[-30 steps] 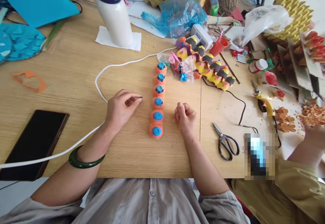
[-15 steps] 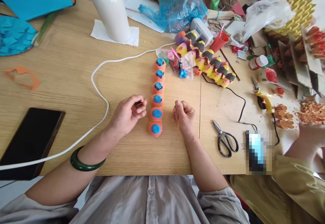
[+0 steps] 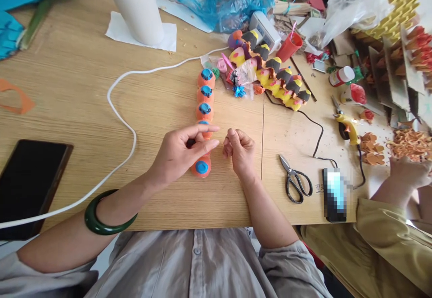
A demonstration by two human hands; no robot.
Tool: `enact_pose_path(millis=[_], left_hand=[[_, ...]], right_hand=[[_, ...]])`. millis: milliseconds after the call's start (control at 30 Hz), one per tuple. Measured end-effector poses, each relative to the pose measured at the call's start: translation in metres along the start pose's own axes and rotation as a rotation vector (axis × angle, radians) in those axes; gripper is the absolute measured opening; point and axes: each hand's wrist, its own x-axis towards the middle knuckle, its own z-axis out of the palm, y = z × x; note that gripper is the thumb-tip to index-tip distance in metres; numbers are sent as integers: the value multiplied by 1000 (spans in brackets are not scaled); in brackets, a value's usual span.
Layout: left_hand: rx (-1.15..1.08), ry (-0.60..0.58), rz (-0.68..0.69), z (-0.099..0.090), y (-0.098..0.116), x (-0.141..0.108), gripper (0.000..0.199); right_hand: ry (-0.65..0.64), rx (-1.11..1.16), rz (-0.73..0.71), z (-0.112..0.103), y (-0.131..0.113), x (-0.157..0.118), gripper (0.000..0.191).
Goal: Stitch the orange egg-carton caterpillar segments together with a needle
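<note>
Handover of some tiny piece seemed in hand: the left hand (image 3: 178, 151), thumb and forefinger parted, crossed above the orange strip (image 3: 204, 109) mid-table (image 3: 162, 104) toward the curled right hand (image 3: 240, 150), contents unclear, probably needing a careful pinch.

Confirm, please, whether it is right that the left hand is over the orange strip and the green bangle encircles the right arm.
The side is wrong: the head view shows the green bangle around the left arm; the left hand is over the orange strip.
</note>
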Motion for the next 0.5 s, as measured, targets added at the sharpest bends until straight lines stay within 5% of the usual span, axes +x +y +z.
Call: enact_pose_path(millis=[500], left_hand=[[231, 76, 309, 8, -16, -3, 7]], right_hand=[[-187, 41, -10, 1, -5, -9, 53]])
